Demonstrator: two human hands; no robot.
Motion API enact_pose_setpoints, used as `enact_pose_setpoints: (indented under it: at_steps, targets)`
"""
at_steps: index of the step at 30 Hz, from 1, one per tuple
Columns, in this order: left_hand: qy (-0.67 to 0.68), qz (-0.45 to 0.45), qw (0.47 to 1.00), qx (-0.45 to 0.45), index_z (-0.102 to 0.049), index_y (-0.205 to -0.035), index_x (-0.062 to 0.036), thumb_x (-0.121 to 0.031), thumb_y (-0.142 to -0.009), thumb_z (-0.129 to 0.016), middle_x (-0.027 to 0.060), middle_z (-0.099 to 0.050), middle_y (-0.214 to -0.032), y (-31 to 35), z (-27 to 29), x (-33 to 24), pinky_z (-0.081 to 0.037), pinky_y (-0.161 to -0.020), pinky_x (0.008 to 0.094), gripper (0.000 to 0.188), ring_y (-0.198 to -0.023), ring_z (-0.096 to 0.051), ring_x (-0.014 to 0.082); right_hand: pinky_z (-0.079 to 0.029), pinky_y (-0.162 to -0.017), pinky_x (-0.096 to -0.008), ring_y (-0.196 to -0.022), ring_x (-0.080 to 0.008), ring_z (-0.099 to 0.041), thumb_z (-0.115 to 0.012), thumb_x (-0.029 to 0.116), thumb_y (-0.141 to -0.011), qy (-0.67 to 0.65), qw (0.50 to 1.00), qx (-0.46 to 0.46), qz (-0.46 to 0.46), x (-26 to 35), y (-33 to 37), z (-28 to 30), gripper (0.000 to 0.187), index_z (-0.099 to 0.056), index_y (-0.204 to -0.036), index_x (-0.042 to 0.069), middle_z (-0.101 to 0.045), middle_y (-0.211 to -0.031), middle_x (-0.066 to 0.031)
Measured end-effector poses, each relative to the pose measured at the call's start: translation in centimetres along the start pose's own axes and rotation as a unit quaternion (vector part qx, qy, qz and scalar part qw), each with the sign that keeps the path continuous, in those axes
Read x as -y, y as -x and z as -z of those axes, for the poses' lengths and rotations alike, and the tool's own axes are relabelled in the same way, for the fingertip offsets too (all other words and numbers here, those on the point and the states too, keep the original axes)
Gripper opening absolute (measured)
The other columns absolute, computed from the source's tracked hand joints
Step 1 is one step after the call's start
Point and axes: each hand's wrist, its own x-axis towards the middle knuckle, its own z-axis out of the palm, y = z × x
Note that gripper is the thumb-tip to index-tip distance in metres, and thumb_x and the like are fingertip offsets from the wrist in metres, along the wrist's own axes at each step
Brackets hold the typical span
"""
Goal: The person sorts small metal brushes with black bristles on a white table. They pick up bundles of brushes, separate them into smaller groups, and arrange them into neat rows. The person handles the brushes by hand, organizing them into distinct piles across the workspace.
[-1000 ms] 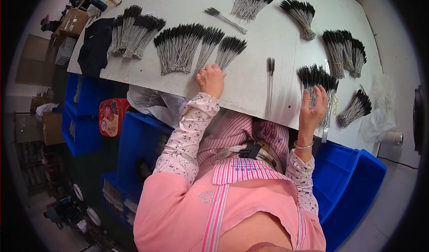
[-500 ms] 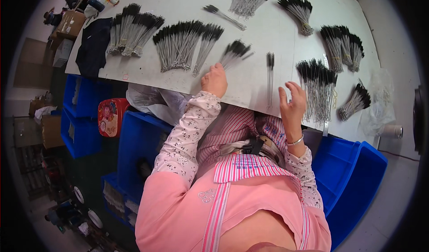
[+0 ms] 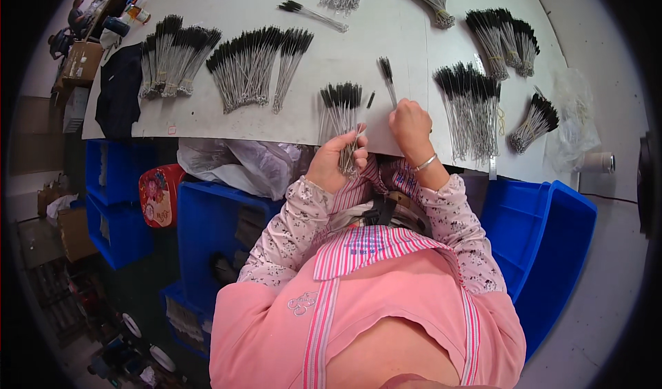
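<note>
My left hand (image 3: 334, 160) is closed round the lower wire ends of a bundle of black-bristled wire brushes (image 3: 341, 117), bristles pointing away from me, over the table's near edge. One dark tip (image 3: 371, 99) stands apart at the bundle's right side. Just to the right, my right hand (image 3: 412, 128) is closed on the wire end of a small clump of the same brushes (image 3: 387, 77), tilted slightly left; how many is unclear. Its fingertips are hidden behind the back of the hand. Nearest on its right lies a wide pile of wire brushes (image 3: 470, 110).
More brush piles (image 3: 252, 68) lie at left, with tied bundles (image 3: 507, 41) at right and a small clump (image 3: 314, 17) farther back. A dark cloth (image 3: 124, 89) covers the table's left end. Blue bins (image 3: 534, 251) stand beside me; a clear plastic bag (image 3: 572, 127) lies at far right.
My left hand has drawn its bundle nearer to me, and the brushes now stand more upright. My right hand, open before, has moved left and closed on the small clump. The view has shifted.
</note>
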Motion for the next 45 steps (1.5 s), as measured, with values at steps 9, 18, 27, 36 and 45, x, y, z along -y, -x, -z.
enact_pose_setpoints:
  at_steps: [9, 18, 27, 36, 45]
  targets:
    - [0.011, 0.072, 0.997, -0.012, -0.050, -0.119, -0.0107, -0.011, -0.087, -0.044, 0.0090, -0.063, -0.099, 0.5, 1.3, 1.6, -0.040, -0.092, 0.0569, 0.033, -0.090, -0.061, 0.0265, -0.051, -0.063, -0.0434, -0.069, -0.0352, -0.064, -0.057, 0.018, -0.071, -0.056, 0.993, 0.093, -0.053, -0.7, -1.8, 0.9, 0.020, -0.064, -0.073, -0.001, -0.063, -0.076, -0.0228]
    - [-0.007, 0.145, 0.989, -0.014, -0.046, -0.123, -0.0219, -0.022, -0.094, -0.043, 0.0097, -0.059, -0.100, 1.1, 0.5, 1.8, -0.047, -0.080, 0.0531, 0.029, -0.091, -0.058, 0.0292, -0.026, -0.041, -0.0172, -0.047, -0.0011, -0.035, -0.057, 0.009, -0.079, -0.675, 0.661, 0.284, -0.162, -1.7, -5.4, 3.3, 0.010, -0.058, -0.086, 0.002, -0.055, -0.069, -0.0010]
    - [-0.102, 0.119, 0.987, -0.035, -0.042, -0.126, -0.0184, -0.024, -0.093, -0.049, 0.0049, -0.057, -0.083, 1.4, 0.7, 2.5, -0.052, -0.064, 0.0315, 0.034, -0.078, -0.060, 0.0188, -0.048, -0.072, -0.0363, -0.078, -0.0289, -0.062, -0.052, 0.016, -0.081, -0.290, 0.956, 0.028, 0.029, 4.8, -17.4, -1.0, 0.019, -0.065, -0.088, 0.003, -0.065, -0.082, -0.0160]
    - [-0.027, 0.168, 0.985, -0.032, -0.042, -0.127, -0.0202, -0.032, -0.091, -0.053, 0.0042, -0.060, -0.096, 1.7, 0.0, 1.1, -0.046, -0.074, 0.0321, 0.040, -0.088, -0.058, 0.0167, -0.048, -0.072, -0.0404, -0.082, -0.0314, -0.060, -0.053, 0.008, -0.074, -0.117, 0.978, -0.123, 0.120, 11.0, -25.9, -8.8, 0.012, -0.063, -0.081, 0.005, -0.062, -0.084, -0.0139]
    - [-0.050, 0.125, 0.990, -0.050, -0.044, -0.126, -0.0210, -0.023, -0.092, -0.051, 0.0023, -0.056, -0.084, 0.7, 1.9, 2.1, -0.046, -0.063, 0.0294, 0.035, -0.073, -0.053, 0.0143, -0.048, -0.073, -0.0404, -0.081, -0.0325, -0.060, -0.061, 0.021, -0.077, -0.210, 0.964, -0.075, 0.144, 9.5, -25.8, -7.3, 0.016, -0.067, -0.082, 0.007, -0.062, -0.087, -0.0135]
